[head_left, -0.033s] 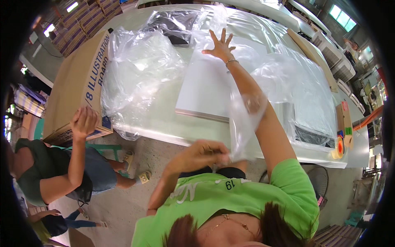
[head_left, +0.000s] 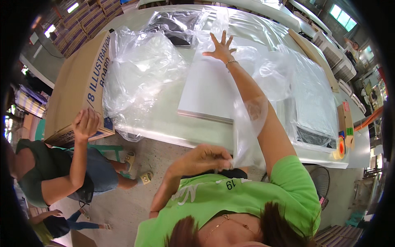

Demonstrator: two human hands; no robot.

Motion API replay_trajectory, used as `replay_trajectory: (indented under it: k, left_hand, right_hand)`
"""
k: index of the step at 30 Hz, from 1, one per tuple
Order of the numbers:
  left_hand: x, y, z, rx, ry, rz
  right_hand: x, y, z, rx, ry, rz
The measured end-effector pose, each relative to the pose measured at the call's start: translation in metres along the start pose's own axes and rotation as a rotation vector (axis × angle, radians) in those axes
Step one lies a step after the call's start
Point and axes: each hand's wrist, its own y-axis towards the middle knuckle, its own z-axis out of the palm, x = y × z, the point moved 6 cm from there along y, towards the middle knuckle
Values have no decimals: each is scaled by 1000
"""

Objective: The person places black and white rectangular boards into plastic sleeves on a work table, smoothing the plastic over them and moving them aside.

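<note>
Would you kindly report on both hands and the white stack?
Left hand pinching clear film; right hand spread over white stack; film overlapping right arm.

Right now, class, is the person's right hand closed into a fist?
No, the right hand is splayed open over the white stack of sheets.

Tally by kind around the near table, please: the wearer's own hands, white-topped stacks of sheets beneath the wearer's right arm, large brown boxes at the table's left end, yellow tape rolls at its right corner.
Hands: 2 (left hand, right hand)
White-topped stack: 1
Large brown box: 1
Yellow tape roll: 1
Total: 5
</note>
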Motion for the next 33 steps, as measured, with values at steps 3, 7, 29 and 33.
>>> replay_trajectory:
  k: [3,7,29,33]
  left_hand:
    - [5,-18,-10,15,-15,29]
    - [7,-24,-33,35,-131,75]
    - [-18,-27,-80,-397,-363,360]
    - [-20,-30,-72,-450,-282,316]
  right_hand:
    - [-12,-3,40,71,11,14]
    - [-61,-9,26,-29,64,-88]
    - [-88,-448,-281,-455,467,15]
    - [-18,-434,-320,-551,323,-132]
